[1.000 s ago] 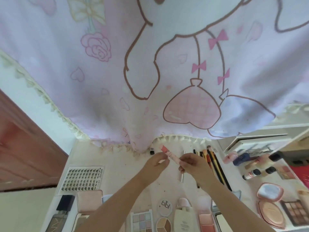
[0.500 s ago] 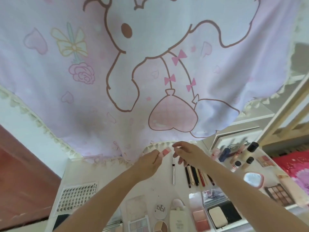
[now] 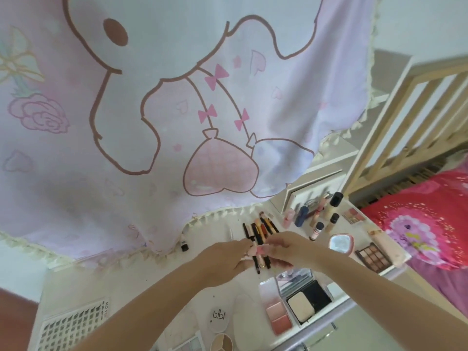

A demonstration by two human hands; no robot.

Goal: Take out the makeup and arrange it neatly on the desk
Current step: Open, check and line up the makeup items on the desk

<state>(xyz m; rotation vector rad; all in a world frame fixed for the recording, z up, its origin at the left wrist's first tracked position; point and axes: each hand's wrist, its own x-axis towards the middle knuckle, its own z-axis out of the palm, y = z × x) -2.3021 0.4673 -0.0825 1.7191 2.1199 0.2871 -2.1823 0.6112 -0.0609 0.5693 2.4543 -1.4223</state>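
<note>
1. Your left hand and right hand meet above the bench, both pinching a small pink makeup tube.
2. The tube hangs over the row of pencils.
3. An open powder compact lies nearer you.

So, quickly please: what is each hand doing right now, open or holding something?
Left hand: pinches one end of the pink tube.
Right hand: pinches the tube's other end.
</note>
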